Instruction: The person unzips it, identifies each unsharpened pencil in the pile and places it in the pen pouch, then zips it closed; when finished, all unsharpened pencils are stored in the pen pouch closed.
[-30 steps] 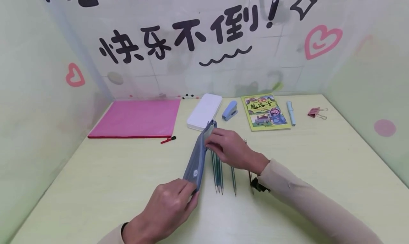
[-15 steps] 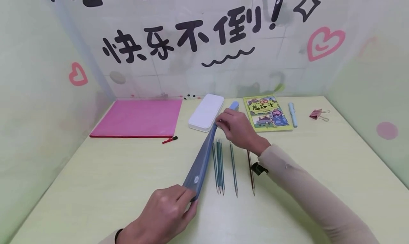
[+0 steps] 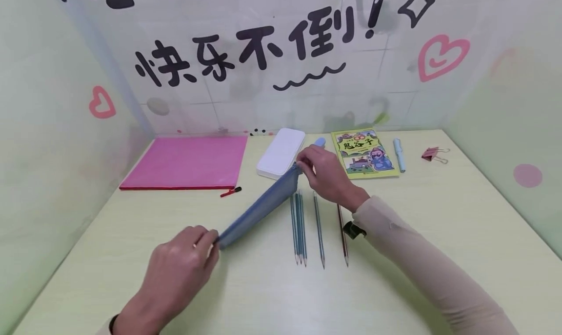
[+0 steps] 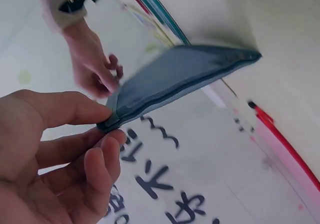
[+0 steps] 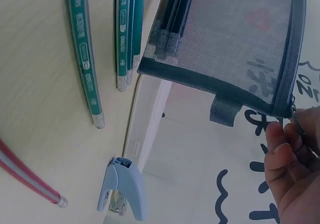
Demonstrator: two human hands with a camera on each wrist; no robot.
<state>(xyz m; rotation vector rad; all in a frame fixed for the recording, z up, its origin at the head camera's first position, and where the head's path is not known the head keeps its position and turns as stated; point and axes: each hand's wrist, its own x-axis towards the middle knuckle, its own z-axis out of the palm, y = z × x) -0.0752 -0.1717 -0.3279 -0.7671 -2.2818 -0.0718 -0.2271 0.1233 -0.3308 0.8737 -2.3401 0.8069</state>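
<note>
A blue mesh zipper pouch [image 3: 263, 206] is stretched aslant above the table between both hands. My left hand [image 3: 180, 269] pinches its near corner between thumb and fingertips; the left wrist view shows the pouch [image 4: 185, 78] edge-on, its zipper edge shut or nearly so. My right hand [image 3: 325, 174] pinches a small zipper pull at the far corner, clearer in the right wrist view beside the fingers [image 5: 285, 159]. Pencil ends [image 5: 170, 41] show through the mesh; I cannot tell if they are inside. Several green pencils [image 3: 300, 230] and a dark red one [image 3: 343, 237] lie under the right hand.
At the back stand a white case [image 3: 281, 152], a light blue stapler [image 5: 122, 184] partly behind my right hand, a yellow booklet [image 3: 366, 154], a light blue pen [image 3: 399, 154] and a pink binder clip [image 3: 434, 154]. A pink zip folder [image 3: 189, 162] lies far left.
The right hand has moved away and up to the pouch's far end. My left hand has swung left with the near corner, so the pouch now lies more crosswise.
</note>
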